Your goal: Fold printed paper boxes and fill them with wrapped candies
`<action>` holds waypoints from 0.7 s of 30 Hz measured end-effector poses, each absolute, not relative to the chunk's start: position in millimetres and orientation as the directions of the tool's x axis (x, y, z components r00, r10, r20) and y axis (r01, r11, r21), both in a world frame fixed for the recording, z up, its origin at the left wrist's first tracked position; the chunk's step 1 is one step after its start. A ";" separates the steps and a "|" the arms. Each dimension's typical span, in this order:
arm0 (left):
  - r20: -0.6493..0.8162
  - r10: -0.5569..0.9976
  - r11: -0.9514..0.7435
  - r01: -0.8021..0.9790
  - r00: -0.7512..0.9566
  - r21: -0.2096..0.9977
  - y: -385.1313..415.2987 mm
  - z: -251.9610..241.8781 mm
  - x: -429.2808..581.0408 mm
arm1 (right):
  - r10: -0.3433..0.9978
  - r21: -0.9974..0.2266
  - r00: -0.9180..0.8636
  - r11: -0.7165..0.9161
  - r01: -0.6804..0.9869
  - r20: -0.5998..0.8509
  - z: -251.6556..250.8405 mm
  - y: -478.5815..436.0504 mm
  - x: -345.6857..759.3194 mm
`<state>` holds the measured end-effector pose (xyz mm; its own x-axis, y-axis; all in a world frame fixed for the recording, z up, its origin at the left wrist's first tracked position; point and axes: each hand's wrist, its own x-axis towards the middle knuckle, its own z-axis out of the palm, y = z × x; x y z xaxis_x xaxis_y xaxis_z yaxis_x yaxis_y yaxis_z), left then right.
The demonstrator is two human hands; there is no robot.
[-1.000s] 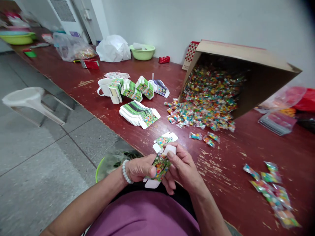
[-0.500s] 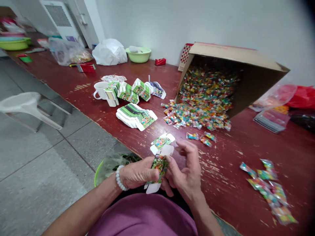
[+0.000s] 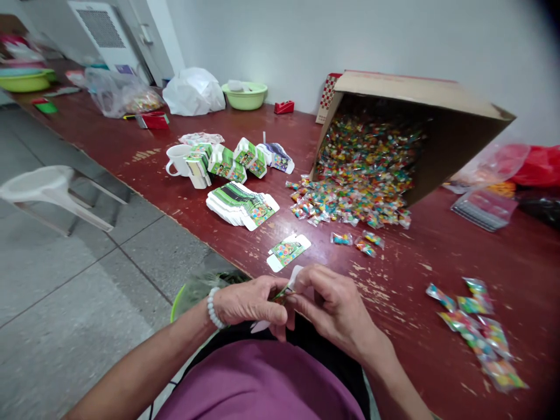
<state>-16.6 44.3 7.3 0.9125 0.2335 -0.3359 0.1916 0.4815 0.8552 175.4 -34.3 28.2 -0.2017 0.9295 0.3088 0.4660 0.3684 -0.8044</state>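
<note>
Between my two hands, over my lap at the table's edge, is a small printed candy box (image 3: 280, 296), mostly hidden by fingers; a white flap sticks up at its top. My left hand (image 3: 256, 302), with a beaded bracelet at the wrist, is closed around its left side. My right hand (image 3: 330, 300) pinches the box near the upper flap. Just beyond lies a flat green carton (image 3: 289, 251) on the table. Behind it is a fanned stack of flat cartons (image 3: 238, 205). A few wrapped candies (image 3: 365, 242) lie to the right of the flat carton.
A large cardboard box (image 3: 420, 99) on its side spills wrapped candies (image 3: 350, 198). Folded green boxes (image 3: 225, 163) stand beside a white mug (image 3: 177, 160). More candy packets (image 3: 476, 332) lie at right. A white stool (image 3: 48, 181) and a bagged bin (image 3: 192, 291) stand below the table.
My right hand has closed on the box's upper end, its fingers curling in. The box has tilted, so its printed face is now mostly out of sight.
</note>
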 end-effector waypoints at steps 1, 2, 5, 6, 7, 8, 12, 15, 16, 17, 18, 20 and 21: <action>-0.346 0.232 0.485 0.200 0.909 0.852 45.5 5.8 -16.5 | 0.931 -0.824 -0.207 0.363 0.435 0.301 27.5 -35.0 175.4; -0.354 0.233 0.482 0.208 0.906 0.851 46.6 4.7 -16.3 | 0.934 -0.846 -0.214 0.350 0.402 0.285 26.9 -35.7 175.1; -0.375 0.213 0.469 0.243 0.902 0.849 47.9 3.4 -14.8 | 0.952 -0.901 -0.239 0.266 0.344 0.190 25.2 -36.3 175.5; -0.382 0.192 0.471 0.257 0.904 0.844 47.6 3.5 -14.2 | 0.955 -0.912 -0.252 0.236 0.335 0.155 24.3 -35.9 176.2; -0.388 0.173 0.478 0.267 0.905 0.837 47.0 3.8 -13.7 | 0.956 -0.924 -0.265 0.211 0.318 0.126 23.0 -35.3 176.9; -0.394 0.162 0.489 0.273 0.905 0.828 46.2 4.2 -13.3 | 0.956 -0.938 -0.275 0.187 0.293 0.104 21.0 -34.6 177.4; -0.401 0.278 0.485 0.233 0.873 0.843 41.9 5.6 -13.1 | 0.989 -0.956 -0.096 0.130 0.262 0.108 6.3 -32.4 171.8; -0.387 0.441 0.448 0.175 0.810 0.877 37.0 4.0 -13.3 | 0.959 -0.955 0.229 0.100 0.281 0.168 -6.4 -31.7 159.9; -0.383 0.474 0.448 0.156 0.793 0.880 35.2 2.8 -13.1 | 0.958 -0.972 0.253 0.076 0.221 0.132 -9.5 -31.5 156.2; -0.370 0.498 0.446 0.134 0.784 0.885 33.6 1.3 -12.6 | 0.970 -0.989 0.232 0.046 0.139 0.078 -11.7 -31.2 153.4; -0.349 0.517 0.433 0.113 0.782 0.894 32.3 -0.2 -12.1 | 0.982 -0.998 0.187 0.013 0.066 0.025 -13.2 -30.8 151.7; -0.311 0.560 0.373 0.102 0.768 0.922 30.6 -2.7 -10.9 | 0.988 -1.000 0.153 -0.014 0.028 -0.010 -13.9 -30.3 152.3; -0.295 0.595 0.334 0.103 0.748 0.937 29.9 -3.4 -10.5 | 0.984 -0.998 0.178 -0.011 0.065 0.001 -13.6 -30.0 154.2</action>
<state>-10.5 29.9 -3.4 0.7475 0.5952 -0.2949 0.1035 0.3341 0.9368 154.2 -30.0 -13.6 0.1781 0.9840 0.0008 0.0645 -0.0109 -0.9979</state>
